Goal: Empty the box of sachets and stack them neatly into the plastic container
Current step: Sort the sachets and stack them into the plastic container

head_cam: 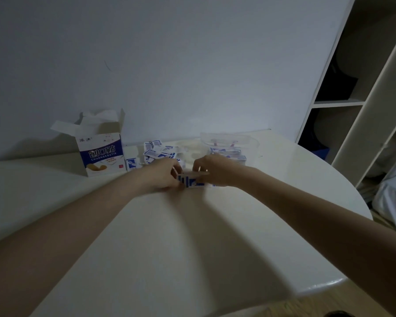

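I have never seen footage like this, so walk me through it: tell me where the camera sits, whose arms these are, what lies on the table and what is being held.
There is no machine here. One wide-angle camera is worn on a person's head and looks down and forward, so the two bare arms reaching in from the bottom are that person's own. The left hand and the right hand meet in the middle and together grip a small bundle of sachets, blue and white, just above the white table. Behind the left hand stands an opened cardboard box with its flaps up. Between the box and the hands lies a loose pile of sachets. Behind the right hand is a clear plastic container; some sachets seem already stacked there, though whether they lie inside it or in front is hard to tell. A shelf unit stands at the right.
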A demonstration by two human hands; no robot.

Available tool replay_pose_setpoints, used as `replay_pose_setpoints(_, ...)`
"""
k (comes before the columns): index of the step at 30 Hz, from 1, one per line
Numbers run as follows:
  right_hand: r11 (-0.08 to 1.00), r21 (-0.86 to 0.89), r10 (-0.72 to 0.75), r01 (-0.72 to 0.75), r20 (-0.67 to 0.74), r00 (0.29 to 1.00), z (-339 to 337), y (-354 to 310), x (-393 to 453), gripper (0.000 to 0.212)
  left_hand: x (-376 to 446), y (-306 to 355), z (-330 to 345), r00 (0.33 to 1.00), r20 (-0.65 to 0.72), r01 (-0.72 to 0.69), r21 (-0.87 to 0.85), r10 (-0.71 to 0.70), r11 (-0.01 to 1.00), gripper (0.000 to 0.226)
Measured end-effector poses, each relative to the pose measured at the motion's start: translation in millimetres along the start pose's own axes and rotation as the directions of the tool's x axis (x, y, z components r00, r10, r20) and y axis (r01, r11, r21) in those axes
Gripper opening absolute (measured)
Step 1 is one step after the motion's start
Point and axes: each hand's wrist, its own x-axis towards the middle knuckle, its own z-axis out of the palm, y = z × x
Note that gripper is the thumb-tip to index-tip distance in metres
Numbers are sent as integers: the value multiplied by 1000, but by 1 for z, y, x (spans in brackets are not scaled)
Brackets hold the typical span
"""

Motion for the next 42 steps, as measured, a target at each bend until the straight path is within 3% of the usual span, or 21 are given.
replay_pose_setpoints(6,984,-170,62,-43,109,992,-11,25,-9,35,-4,4,3,998,-15,-60,61,61,996,36)
replay_pose_setpoints(11,997,61,39,-43,67,997,-8,27,-9,11,-9,11,8,986,-89,-136,32,138,990,9)
replay_pose_setpoints(18,999,-34,16,-16,17,1000,-10,25,-14,23,-9,11,5,981,-129,-133,95,145,987,15)
replay_pose_setpoints(25,999,-31,20,-20,-2,1000,-8,25,-17,13,-13,18,7,974,-173,-133,103,149,986,14)
replay_pose_setpoints(29,981,193,57,-10,-243,968,-34,39,-14,12,-5,28,-19,950,-298,-140,-139,94,980,10)
replay_pose_setpoints(31,946,325,133,-14,-348,928,-56,49,-12,12,5,40,-35,935,-354,-152,-376,10,914,18)
replay_pose_setpoints(33,890,455,230,-28,-396,889,-73,60,-10,10,17,58,-45,941,-330,-181,-686,-80,705,22)
replay_pose_setpoints(35,813,579,339,-64,-381,861,-82,71,-6,4,29,74,-49,952,-282,-186,-836,-114,516,25)
replay_pose_setpoints(36,778,622,389,-90,-364,846,-83,77,-3,4,36,80,-49,953,-276,-176,-837,-122,518,25)
replay_pose_setpoints(38,755,636,453,-158,-332,827,-84,88,3,13,49,88,-46,941,-311,-132,-699,-132,702,24)
replay_pose_setpoints(40,775,586,479,-237,-300,825,-82,94,8,10,61,94,-39,923,-374,-60,-365,-88,929,19)
replay_pose_setpoints(42,809,491,487,-323,-252,836,-77,96,13,15,71,101,-32,931,-363,33,-38,-44,999,16)
